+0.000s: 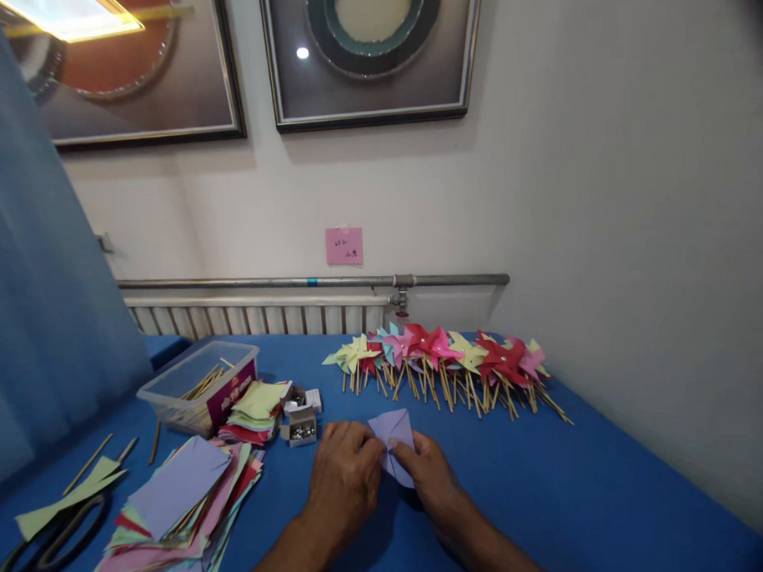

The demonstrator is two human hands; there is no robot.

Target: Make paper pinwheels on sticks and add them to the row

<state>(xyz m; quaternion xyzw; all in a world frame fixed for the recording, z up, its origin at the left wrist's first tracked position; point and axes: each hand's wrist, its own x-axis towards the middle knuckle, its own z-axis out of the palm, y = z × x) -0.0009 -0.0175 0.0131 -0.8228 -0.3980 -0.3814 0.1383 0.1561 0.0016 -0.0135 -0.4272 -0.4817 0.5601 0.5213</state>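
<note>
Left hand [344, 471] and right hand [433, 478] nearest, over middle of blue surface [526, 489]. Fingers of both pinch one purple paper [390, 423], held between them; right thumb on top, left fingers at its left side. Near left: stack of coloured sheets [176, 493], scissors [74, 530] beside it, pale green paper [67, 501] across scissors. Farther, left: clear box [233, 393] with sticks [205, 381], smaller paper pile [257, 405], small open boxes [302, 429] of metal bits. Far, centre to right: row of pinwheels [427, 343].
</note>
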